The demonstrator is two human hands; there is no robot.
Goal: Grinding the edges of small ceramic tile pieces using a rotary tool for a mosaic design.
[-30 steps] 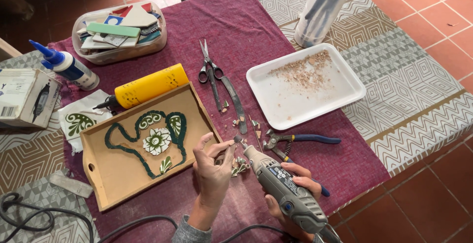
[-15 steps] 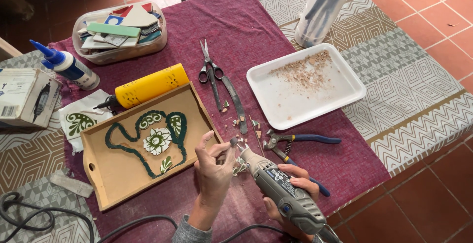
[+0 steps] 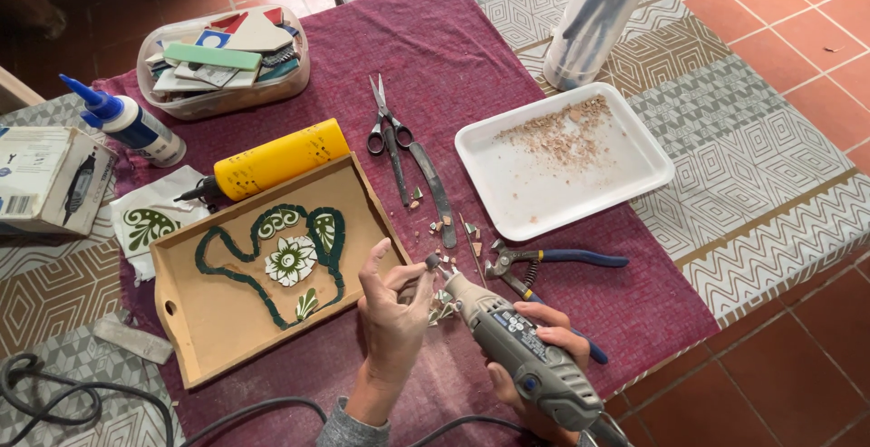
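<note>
My left hand [image 3: 391, 318] pinches a small tile piece [image 3: 424, 266] between thumb and fingertips, just right of the wooden tray. My right hand [image 3: 535, 356] grips a grey rotary tool [image 3: 517, 338], and the tool's tip touches the piece. The wooden tray [image 3: 195, 320] holds a teapot-shaped mosaic of green and white tile [image 3: 290, 257]. Small tile fragments [image 3: 444, 306] lie on the maroon cloth under my hands.
Blue-handled nippers [image 3: 544, 261], scissors [image 3: 388, 125], a yellow glue tube [image 3: 272, 161], a white tray of crumbs [image 3: 562, 161], a tub of tile pieces [image 3: 222, 62], a blue-capped bottle [image 3: 127, 121], a box [image 3: 45, 179] and a clear cylinder [image 3: 594, 16] surround the work. Cords [image 3: 54, 397] trail at the lower left.
Both hands have stayed in place; the rotary tool tip remains against the pinched piece, with only a slight shift of the fingers.
</note>
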